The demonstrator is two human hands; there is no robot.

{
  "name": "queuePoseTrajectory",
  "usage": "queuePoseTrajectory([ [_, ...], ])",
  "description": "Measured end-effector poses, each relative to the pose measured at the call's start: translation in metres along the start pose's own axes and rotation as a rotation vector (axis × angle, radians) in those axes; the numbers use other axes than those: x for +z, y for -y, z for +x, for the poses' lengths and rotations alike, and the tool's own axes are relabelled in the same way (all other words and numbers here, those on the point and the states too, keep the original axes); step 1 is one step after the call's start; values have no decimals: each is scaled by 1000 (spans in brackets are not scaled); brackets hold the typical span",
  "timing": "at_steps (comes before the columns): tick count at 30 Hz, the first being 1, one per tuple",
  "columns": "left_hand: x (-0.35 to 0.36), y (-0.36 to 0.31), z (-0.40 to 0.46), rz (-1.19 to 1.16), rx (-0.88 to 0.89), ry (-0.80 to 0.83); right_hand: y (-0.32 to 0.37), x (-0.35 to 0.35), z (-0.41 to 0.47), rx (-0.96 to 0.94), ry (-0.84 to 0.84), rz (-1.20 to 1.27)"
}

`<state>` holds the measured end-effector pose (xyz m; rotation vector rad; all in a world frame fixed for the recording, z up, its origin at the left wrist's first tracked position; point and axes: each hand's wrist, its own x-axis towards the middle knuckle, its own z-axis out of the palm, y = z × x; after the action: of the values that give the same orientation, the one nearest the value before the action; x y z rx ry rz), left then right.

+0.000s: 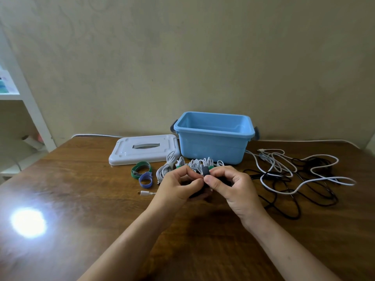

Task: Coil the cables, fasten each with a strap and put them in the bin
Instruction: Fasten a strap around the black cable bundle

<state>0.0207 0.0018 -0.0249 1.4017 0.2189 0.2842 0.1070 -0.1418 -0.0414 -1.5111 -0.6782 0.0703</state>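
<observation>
Now both hands [205, 183] pinch dark fabric strap [206, 170] w/ fingers curled.

Both the left hand [178, 185] and right hand [229, 184] pinch a dark strap [206, 170] before the blue bin [214, 136].

lid [144, 149] left of bin [214, 138], loose cables [294, 171] perhaps right

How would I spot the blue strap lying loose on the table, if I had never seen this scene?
Start at the light blue bin at the back of the wooden table. Left of it lies its white lid; just in front of the lid sit two looped straps. The blue strap is the nearer, smaller loop, touching the green strap behind it.
</observation>
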Motion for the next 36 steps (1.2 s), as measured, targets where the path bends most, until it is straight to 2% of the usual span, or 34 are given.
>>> queuePoseTrajectory([
  [18, 2, 1, -1, 371, 214, -8, -2, 3, -1, 274, -10, 158],
  [24, 1, 6, 0, 634, 380, -20, 0, -1, 2, 318, 17, 274],
  [28, 1, 6, -1, 780, 457, -7, -1, -10, 7, 419, 108, 279],
  [31, 2, 8, -2, 819, 493, 22, 2, -16, 10, 471, 176, 334],
  [36, 2, 8, -2, 818, 514, 9, 3, -17, 10, 426, 169, 295],
])
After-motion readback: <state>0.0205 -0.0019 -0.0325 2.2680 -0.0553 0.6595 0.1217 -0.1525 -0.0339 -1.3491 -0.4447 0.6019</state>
